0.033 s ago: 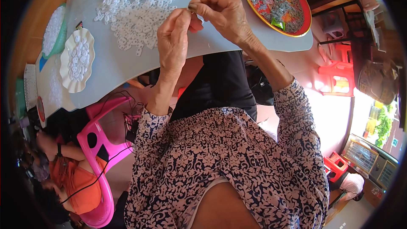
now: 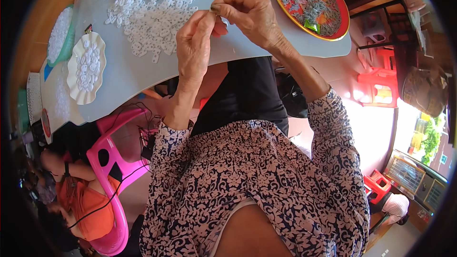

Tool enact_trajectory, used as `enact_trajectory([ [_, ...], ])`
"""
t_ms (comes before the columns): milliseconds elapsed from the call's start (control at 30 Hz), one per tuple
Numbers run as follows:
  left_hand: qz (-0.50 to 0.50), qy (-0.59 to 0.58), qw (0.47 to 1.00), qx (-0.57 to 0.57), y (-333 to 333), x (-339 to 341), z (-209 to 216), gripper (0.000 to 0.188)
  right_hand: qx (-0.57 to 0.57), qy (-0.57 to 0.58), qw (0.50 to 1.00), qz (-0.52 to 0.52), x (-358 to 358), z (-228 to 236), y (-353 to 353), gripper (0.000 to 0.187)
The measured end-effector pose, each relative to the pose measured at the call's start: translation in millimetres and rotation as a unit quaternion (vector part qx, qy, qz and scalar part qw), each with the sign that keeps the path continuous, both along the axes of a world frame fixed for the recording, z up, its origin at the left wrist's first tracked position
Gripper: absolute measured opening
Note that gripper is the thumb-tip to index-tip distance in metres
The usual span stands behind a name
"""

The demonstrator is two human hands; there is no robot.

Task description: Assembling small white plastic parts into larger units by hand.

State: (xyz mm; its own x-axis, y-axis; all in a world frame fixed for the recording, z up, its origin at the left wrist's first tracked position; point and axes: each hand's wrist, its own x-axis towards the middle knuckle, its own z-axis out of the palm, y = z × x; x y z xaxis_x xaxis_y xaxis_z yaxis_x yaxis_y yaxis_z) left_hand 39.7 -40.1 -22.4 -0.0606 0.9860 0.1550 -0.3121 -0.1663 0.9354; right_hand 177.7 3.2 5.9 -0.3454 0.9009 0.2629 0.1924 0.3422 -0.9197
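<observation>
Above the table's near edge, the fingertips of my left hand (image 2: 194,45) and my right hand (image 2: 253,21) meet in a pinch. What they hold is mostly hidden by the fingers; a bit of white shows just below the right fingertips, too small to name. Beyond my left hand, small white plastic pieces with holes (image 2: 152,19) lie in a loose heap. To the right of my right hand stands a red round tray (image 2: 346,24) with a yellow rim, full of small grey metal-looking pieces.
On the table's left are a scalloped cream dish (image 2: 72,74) of white pieces and a green basin (image 2: 68,47) heaped with more. A pink plastic chair (image 2: 121,214) stands at lower left, beside a person in orange (image 2: 88,204). Red stools (image 2: 381,85) stand on the right.
Both hands keep almost the same place and pinch, with only a very slight shift of the fingers.
</observation>
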Motion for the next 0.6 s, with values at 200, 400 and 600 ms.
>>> enact_trajectory([
  [200, -0.071, 0.131, 0.989, -0.021, -2.6, -16.9, 1.8, 0.032, -0.076, -0.052, 0.992, 0.09, 10.4, 9.5, 1.4, 0.017],
  [400, -0.138, 0.195, 0.969, -0.055, -10.2, -22.1, 8.7, 0.03, -0.135, -0.028, 0.987, 0.082, 9.7, 7.9, -13.5, 0.02],
  [600, -0.195, 0.11, 0.972, -0.068, -7.8, -21.3, 9.9, 0.031, 0.062, -0.164, 0.985, 0.001, 7.2, 8.3, 11.9, 0.021],
])
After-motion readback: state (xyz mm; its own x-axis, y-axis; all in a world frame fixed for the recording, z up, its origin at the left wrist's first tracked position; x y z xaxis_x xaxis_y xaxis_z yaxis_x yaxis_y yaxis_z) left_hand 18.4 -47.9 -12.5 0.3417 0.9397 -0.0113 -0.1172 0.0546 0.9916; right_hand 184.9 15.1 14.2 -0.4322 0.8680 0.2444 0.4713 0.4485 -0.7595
